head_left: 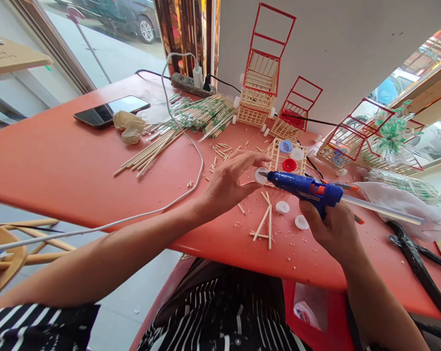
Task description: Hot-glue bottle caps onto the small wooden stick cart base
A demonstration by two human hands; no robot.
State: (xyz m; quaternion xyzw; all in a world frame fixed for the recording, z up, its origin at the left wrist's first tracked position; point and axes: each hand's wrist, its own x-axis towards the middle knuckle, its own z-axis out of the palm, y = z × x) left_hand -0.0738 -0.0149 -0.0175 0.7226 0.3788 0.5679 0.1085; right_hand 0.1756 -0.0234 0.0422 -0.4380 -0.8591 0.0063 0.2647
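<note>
Gluing step: right hand (pixel 332 229) grips the glue gun (pixel 304 187), nozzle at the white cap (pixel 260 175) pinched by left hand (pixel 230 183); a steady squeeze seems needed.

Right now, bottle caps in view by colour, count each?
White bottle caps: 4, one in the left hand at the glue gun nozzle, two on the table, one on the stick grid
Blue cap: 1
Red cap: 1
Total: 6
</note>
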